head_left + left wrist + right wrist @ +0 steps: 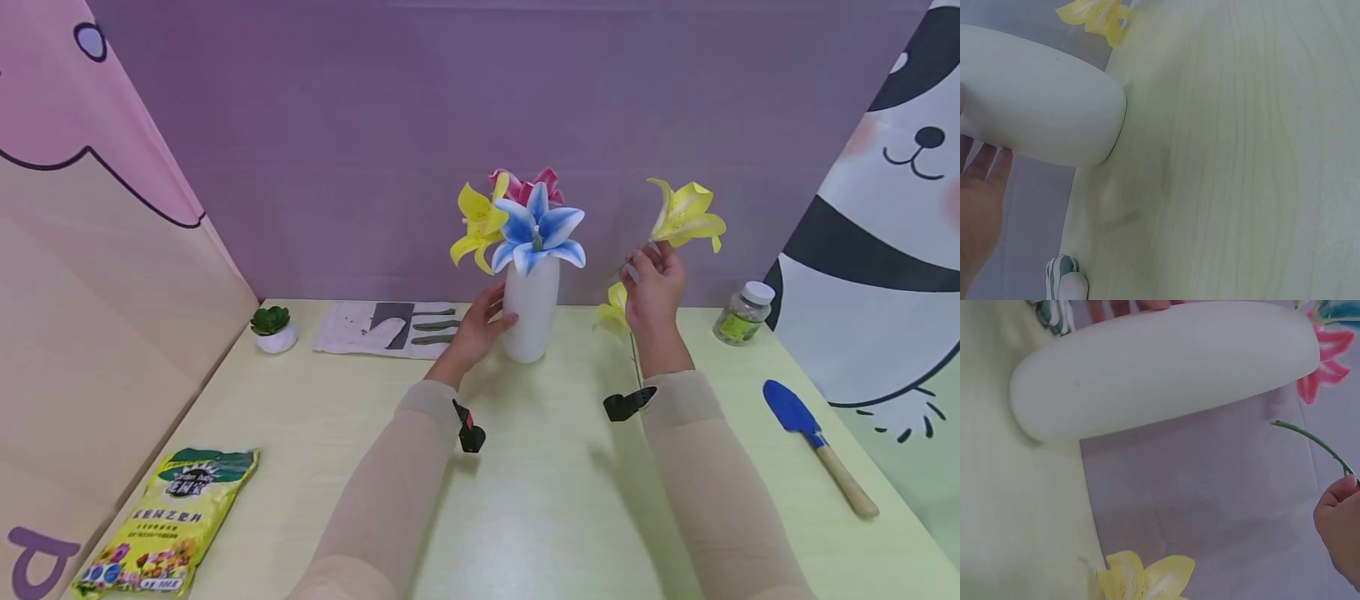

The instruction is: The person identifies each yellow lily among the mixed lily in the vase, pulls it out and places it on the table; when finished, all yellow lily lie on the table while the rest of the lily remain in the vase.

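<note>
A tall white vase (532,312) stands upright on the table, with a blue lily (537,229), a pink lily (546,185) and a yellow lily (478,225) in its mouth. My left hand (480,329) holds the vase from its left side, thumb in front; in the left wrist view its fingertips touch the white wall. To the right of the vase, my right hand (654,287) pinches the stem of another yellow lily (686,215), bloom up. The green stem end (1300,430) points toward the vase in the right wrist view, apart from it.
One more yellow lily (615,307) lies on the table behind my right wrist. A lidded jar (742,315) and a blue trowel (817,442) are at the right. On the left are a potted succulent (273,331), a cloth with tools (352,329) and a yellow fertilizer bag (168,521).
</note>
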Demonstrator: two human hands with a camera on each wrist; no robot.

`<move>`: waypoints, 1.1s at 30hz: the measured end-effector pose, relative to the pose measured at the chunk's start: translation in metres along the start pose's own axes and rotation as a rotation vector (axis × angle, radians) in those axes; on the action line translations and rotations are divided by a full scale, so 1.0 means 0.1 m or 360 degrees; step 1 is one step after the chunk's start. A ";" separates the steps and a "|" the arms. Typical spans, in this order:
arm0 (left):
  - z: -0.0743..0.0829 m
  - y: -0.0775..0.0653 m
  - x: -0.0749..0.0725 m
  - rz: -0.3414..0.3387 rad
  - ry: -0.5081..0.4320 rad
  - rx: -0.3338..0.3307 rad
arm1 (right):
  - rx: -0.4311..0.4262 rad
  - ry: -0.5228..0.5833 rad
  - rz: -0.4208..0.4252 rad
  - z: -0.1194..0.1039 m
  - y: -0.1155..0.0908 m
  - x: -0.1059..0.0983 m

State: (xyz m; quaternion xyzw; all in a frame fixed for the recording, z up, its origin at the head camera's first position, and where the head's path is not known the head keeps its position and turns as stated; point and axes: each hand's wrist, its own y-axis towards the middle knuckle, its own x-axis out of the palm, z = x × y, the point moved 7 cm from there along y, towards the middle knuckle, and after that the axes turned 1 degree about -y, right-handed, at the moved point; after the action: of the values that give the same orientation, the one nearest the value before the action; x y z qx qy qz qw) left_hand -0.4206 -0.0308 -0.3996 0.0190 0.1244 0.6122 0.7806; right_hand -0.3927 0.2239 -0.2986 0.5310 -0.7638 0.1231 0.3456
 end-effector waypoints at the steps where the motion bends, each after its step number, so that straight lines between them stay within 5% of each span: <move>1: 0.00 0.00 0.00 0.0003 0.0001 0.0000 | 0.0011 -0.0038 -0.0022 0.01 -0.01 -0.02; 10: -0.01 0.01 0.01 0.0000 -0.0068 -0.0002 | 0.0155 -0.0437 -0.0130 0.13 -0.14 -0.26; 21: -0.02 0.02 0.01 0.0013 -0.0025 -0.0033 | 0.0426 -0.1042 -0.0432 0.42 -0.30 -0.56; 33: -0.03 0.03 0.01 0.0007 -0.0024 -0.0018 | 0.0613 -0.1364 -0.0637 0.76 -0.44 -0.85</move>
State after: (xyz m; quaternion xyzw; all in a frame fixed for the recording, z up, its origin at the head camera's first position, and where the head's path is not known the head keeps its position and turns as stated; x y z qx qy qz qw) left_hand -0.4240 -0.0296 -0.4017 0.0194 0.1152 0.6144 0.7803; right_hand -0.3670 0.2253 -0.4179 0.7238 -0.6837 -0.0357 -0.0860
